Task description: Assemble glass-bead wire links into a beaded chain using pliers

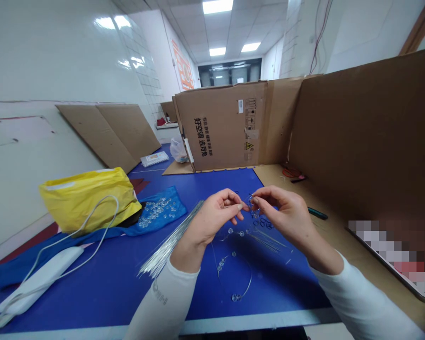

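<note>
The left hand (214,218) and right hand (286,215) pinch a thin beaded wire (250,204) between closed fingertips above the blue tabletop (286,293) — one clear-beaded wire loop (250,283) lies finished on it, while a sheaf of bare silver wires (170,245) and loose clear glass beads (156,211) remain left of the hands.

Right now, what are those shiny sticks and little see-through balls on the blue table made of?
The sticks look like thin metal wire, silvery and glinting along their length. The balls look like clear glass or plastic: glossy, with light passing through them. From here I can't tell which of those two it is.
</note>
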`<state>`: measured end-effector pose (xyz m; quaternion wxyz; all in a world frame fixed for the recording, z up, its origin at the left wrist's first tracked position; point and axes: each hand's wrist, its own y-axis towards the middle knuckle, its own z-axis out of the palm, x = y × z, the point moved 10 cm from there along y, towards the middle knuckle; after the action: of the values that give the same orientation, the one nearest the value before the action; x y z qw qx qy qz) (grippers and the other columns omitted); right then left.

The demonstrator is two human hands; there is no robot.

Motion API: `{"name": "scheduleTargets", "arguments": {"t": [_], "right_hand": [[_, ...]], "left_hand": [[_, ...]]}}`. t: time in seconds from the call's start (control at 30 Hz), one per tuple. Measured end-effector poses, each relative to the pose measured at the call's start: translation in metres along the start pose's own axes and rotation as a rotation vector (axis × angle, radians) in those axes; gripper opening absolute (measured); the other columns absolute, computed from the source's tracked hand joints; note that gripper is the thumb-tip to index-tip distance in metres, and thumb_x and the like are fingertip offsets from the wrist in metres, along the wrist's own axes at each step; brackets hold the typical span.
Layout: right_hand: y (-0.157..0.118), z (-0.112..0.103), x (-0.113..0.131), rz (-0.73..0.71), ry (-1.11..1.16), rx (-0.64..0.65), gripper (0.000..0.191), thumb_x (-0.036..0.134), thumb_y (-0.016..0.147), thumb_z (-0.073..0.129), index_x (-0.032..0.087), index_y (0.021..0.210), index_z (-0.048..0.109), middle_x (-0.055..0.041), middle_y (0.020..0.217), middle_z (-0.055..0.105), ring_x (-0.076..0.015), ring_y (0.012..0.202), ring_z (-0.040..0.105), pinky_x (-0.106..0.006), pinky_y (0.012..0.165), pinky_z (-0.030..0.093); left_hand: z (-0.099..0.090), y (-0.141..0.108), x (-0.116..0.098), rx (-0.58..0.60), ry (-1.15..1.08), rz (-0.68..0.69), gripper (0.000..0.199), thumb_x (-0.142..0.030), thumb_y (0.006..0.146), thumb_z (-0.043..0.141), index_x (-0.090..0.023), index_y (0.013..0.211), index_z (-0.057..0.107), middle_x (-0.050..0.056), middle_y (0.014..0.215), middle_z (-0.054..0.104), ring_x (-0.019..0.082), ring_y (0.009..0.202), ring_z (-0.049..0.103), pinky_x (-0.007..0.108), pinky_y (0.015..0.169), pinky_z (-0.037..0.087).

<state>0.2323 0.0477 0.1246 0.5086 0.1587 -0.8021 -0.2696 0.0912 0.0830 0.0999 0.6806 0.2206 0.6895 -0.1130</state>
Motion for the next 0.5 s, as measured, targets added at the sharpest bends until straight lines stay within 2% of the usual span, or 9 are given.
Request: {"name": "scheduleTargets", "arguments": {"t": [0.27,0.5], "right_hand": [[0.001,0.004,-0.005,0.016,0.068,0.018,0.012,0.032,0.088,0.066,0.022,0.092,0.071,-0.0059,0.082,0.076,-0.0200,0.073,0.072,-0.034,0.068,0.058],[0.004,0.007,-0.012,0.037,0.037,0.034,0.009,0.030,0.086,0.066,0.021,0.086,0.070,-0.0038,0.078,0.074,-0.0173,0.068,0.066,-0.032,0.066,0.053]], "left_hand": [[-0.006,0.001,-0.001,-0.053,-0.018,0.018,0.014,-0.020,0.076,0.068,-0.016,0.082,0.056,0.006,0.082,0.073,0.011,0.063,0.062,0.024,0.056,0.046],[-0.006,0.002,0.001,-0.042,-0.063,0.003,0.015,-0.019,0.075,0.068,-0.015,0.082,0.055,0.007,0.083,0.074,0.010,0.062,0.062,0.023,0.055,0.045]]}}
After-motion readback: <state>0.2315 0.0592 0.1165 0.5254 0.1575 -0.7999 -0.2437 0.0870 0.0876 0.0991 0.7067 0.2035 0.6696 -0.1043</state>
